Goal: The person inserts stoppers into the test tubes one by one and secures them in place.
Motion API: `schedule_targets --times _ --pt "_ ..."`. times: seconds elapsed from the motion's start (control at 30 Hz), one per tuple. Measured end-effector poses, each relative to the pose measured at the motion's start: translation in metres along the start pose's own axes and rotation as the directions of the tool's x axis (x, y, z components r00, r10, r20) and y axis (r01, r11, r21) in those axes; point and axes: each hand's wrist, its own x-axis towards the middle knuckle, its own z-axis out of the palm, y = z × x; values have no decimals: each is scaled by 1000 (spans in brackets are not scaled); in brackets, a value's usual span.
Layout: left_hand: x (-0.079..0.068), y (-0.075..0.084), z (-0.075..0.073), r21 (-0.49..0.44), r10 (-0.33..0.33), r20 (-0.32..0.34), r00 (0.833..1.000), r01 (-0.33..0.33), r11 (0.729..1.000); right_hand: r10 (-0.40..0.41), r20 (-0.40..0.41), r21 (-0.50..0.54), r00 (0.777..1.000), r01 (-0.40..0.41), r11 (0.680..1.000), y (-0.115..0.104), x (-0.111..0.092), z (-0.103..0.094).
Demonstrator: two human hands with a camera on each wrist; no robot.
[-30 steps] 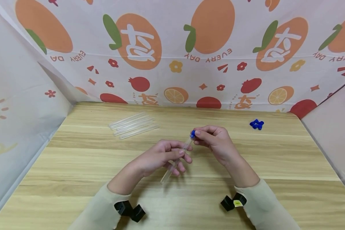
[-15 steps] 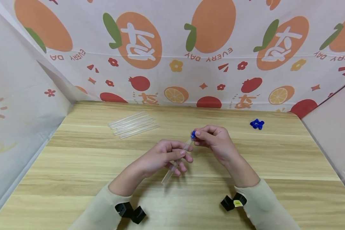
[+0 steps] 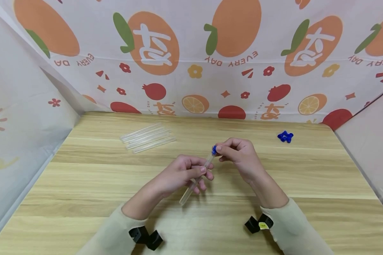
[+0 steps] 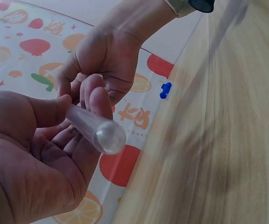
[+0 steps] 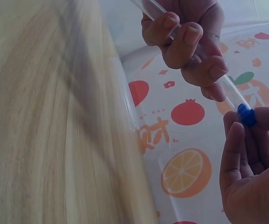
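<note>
My left hand [image 3: 183, 173] holds a clear test tube [image 3: 187, 194] between thumb and fingers, slanting with its rounded end toward me. That rounded end faces the camera in the left wrist view. At the tube's upper end sits a blue stopper [image 3: 214, 150], pinched by the thumb and fingers of my right hand [image 3: 240, 157]. In the right wrist view the blue stopper [image 5: 246, 115] is at the mouth of the tube [image 5: 235, 93], partly covered by the fingertips. Both hands are above the wooden table [image 3: 108, 198].
Several clear test tubes [image 3: 148, 138] lie side by side at the back left of the table. A small cluster of blue stoppers [image 3: 285, 136] lies at the back right. A fruit-print cloth [image 3: 194, 42] hangs behind the table's far edge.
Both hands keep nearly the same place, with the stopper still at the tube's end. My right fingers have shifted slightly around the stopper.
</note>
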Motion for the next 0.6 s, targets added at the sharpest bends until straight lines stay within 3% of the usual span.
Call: schedule_targets --times 0.33,0.6 --pt "-6 4 9 166 74 -74 994 -61 984 -35 1 17 999 35 999 -1 -1 6" --pt "-6 8 14 233 128 -79 989 -107 967 -109 -8 -29 994 109 994 -2 -5 8"
